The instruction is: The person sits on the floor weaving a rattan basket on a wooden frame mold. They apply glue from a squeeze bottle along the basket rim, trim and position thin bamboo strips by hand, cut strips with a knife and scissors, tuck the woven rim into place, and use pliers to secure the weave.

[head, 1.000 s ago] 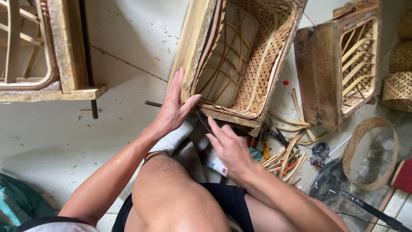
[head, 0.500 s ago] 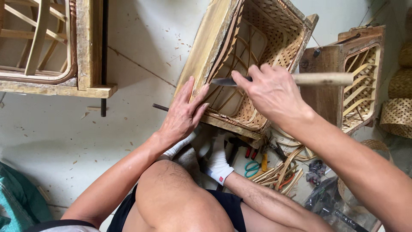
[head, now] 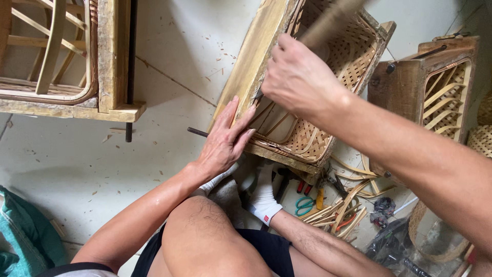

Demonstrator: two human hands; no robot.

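A wooden-framed woven bamboo basket (head: 333,107) lies tilted on the floor in front of me. My left hand (head: 225,141) rests flat with fingers spread on the near corner of its pale wooden frame (head: 251,61). My right hand (head: 297,77) is raised above the frame, closed on a tool with a wooden handle (head: 328,23) that points up and right, blurred; its dark tip meets the frame's inner edge just above my left fingers. My white-socked feet (head: 264,197) sit below the basket.
A second wooden frame with bent cane (head: 56,56) lies at upper left. A brown wooden basket (head: 430,92) stands at right. Bamboo strips, green-handled scissors (head: 305,205) and small tools litter the floor by my feet. A teal cloth (head: 23,236) lies at lower left.
My right hand rose from near my feet, took up the wooden-handled tool and brought it down to the frame's edge. The left hand stayed on the frame.
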